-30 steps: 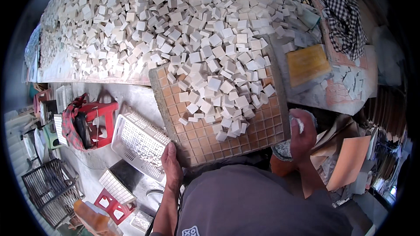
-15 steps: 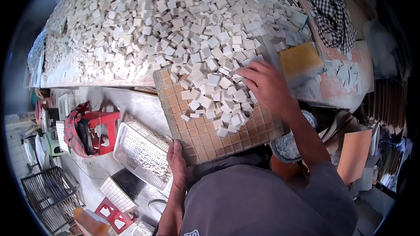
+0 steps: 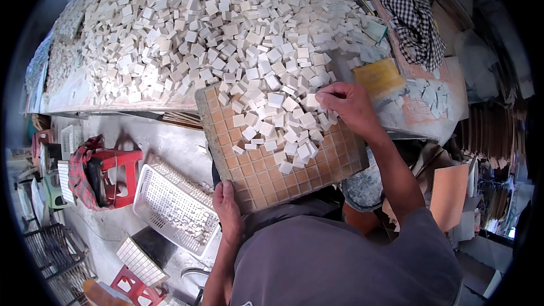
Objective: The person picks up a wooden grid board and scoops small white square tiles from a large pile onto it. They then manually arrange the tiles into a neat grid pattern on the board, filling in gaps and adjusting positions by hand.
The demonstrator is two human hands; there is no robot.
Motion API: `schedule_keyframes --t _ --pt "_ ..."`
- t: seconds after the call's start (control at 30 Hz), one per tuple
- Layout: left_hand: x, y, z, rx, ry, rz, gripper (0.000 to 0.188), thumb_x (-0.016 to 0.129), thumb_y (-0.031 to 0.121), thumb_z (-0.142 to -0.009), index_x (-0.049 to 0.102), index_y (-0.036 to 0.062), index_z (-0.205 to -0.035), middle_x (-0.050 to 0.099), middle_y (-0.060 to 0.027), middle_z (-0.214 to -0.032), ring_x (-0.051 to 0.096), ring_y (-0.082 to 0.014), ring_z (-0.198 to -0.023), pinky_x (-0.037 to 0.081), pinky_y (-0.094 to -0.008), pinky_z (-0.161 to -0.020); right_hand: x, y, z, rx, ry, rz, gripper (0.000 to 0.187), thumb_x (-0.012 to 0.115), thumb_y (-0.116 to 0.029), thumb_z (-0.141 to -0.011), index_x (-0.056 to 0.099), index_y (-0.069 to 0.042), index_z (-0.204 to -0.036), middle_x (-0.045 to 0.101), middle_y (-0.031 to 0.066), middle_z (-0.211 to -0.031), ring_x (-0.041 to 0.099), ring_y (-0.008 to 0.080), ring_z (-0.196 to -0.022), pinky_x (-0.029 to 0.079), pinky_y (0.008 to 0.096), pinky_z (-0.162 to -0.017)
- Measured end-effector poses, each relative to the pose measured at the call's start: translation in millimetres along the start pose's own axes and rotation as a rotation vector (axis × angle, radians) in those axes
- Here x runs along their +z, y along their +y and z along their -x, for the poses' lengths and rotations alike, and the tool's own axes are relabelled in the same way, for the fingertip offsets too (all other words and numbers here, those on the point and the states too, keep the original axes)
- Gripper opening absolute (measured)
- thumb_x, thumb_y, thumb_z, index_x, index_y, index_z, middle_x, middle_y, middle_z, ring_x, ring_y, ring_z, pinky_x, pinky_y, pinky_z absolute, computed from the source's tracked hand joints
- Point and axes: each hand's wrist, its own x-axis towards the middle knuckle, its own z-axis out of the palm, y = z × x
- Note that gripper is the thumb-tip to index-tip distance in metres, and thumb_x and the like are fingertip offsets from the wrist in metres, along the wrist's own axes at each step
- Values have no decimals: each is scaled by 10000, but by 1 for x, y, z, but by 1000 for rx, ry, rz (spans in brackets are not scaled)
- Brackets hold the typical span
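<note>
A grid board [image 3: 266, 188] with tan square cells leans from the table edge toward my body. Loose white mosaic tiles [image 3: 289, 120] lie heaped over its upper middle, joining the larger pile behind. With my left hand [image 3: 228, 209] I grip the board's lower left corner, thumb on the edge, the other fingers mostly hidden underneath. Above the right side of the heap, my right hand [image 3: 350, 107] pinches one small white tile [image 3: 313, 100] between thumb and fingertips.
A great pile of white tiles [image 3: 187, 28] covers the table. To the right are a yellow block [image 3: 379, 78] and a checkered cloth [image 3: 412, 22]. A white basket [image 3: 170, 204], a red stool [image 3: 127, 173] and a bucket [image 3: 365, 187] stand below.
My right hand has closed in a pinch, and a white tile now shows at its fingertips. My left hand keeps its hold on the board. The view has shifted slightly.
</note>
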Motion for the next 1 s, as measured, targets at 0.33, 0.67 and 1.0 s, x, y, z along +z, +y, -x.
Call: schedule_keyframes --t 0.33,0.67,1.0 --pt "6 8 3 9 18 -31 305 557 316 -1129 625 73 -957 487 92 -830 385 -44 -789 344 -245 -695 6 0 -3 44 -90 -72 225 721 -189 -1016 778 16 -943 725 8 -784 584 46 -673 450 228 -608" --pt "8 9 2 14 37 -85 344 542 346 -1132 622 40 -997 562 48 -892 441 -72 -843 402 -265 -756 3 15 -12 -118 66 229 228 681 -176 -946 763 36 -940 733 138 -755 675 193 -662 516 363 -649" --pt "4 11 4 18 11 -109 363 541 361 -1131 632 27 -1021 602 26 -907 475 -77 -849 426 -269 -769 -3 30 -26 -174 28 475 185 662 -136 -968 742 30 -972 707 81 -785 617 110 -723 516 318 -690"
